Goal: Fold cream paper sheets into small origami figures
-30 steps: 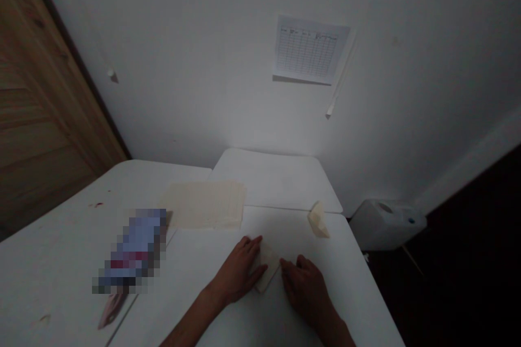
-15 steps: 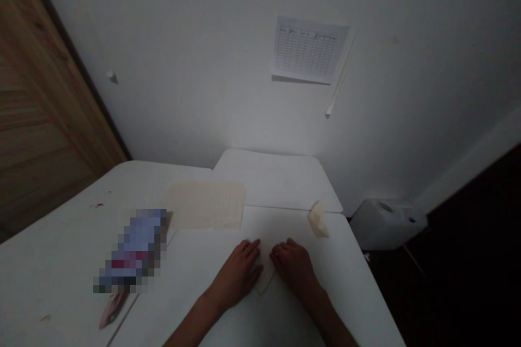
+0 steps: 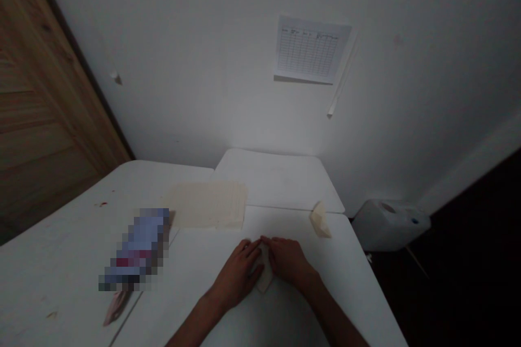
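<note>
A small cream piece of folded paper (image 3: 265, 280), pointed at its near end, lies on the white table between my two hands. My left hand (image 3: 240, 270) holds down its left side, with the thumb and fingers resting on it. At the far end, my right hand (image 3: 287, 261) has closed fingers pressed on the paper, their tips meeting those of my left hand. Part of the paper is hidden under the fingers. Beyond my right hand stands a folded cream paper piece (image 3: 321, 220).
Flat cream sheets (image 3: 209, 205) lie at the back left. A blurred blue packet (image 3: 138, 246) sits left, with a pinkish item (image 3: 117, 306) below it. A printed sheet (image 3: 311, 50) hangs on the wall. A white plastic container (image 3: 376, 227) stands right, beyond the table edge (image 3: 376, 276).
My right hand has shifted forward and left along the paper, its fingertips now meeting the left ones at the far end. My left hand stays almost in place.
</note>
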Motion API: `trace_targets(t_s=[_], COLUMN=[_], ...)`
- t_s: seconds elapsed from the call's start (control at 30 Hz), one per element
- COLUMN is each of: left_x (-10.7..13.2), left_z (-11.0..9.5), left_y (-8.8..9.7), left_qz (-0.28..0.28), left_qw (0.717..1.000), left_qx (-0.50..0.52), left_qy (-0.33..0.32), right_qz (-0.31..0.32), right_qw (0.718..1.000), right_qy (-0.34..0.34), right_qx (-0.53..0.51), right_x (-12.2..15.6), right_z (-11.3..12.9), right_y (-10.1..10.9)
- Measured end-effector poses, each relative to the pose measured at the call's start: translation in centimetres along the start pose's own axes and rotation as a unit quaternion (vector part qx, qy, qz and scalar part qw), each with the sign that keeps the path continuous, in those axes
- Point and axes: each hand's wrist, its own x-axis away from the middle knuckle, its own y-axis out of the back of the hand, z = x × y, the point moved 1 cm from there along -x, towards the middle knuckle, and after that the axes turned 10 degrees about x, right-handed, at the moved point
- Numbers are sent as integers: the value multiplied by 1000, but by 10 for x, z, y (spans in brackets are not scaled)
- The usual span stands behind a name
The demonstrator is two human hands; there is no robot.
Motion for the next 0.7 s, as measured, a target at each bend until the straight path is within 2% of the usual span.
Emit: trace_targets(t_s=[0.5, 0.7], left_x=[26, 31], left_z=[11, 12], left_y=[6, 7], left_qz=[-5, -8], left_qw=[999, 998], left_qx=[-50, -55], left_qy=[-1, -4], right_qz=[35, 43], right_qw=[998, 998], right_qy=[12, -2], right_qx=[-49, -49], right_x=[7, 6], right_z=[1, 1], right_y=[11, 7])
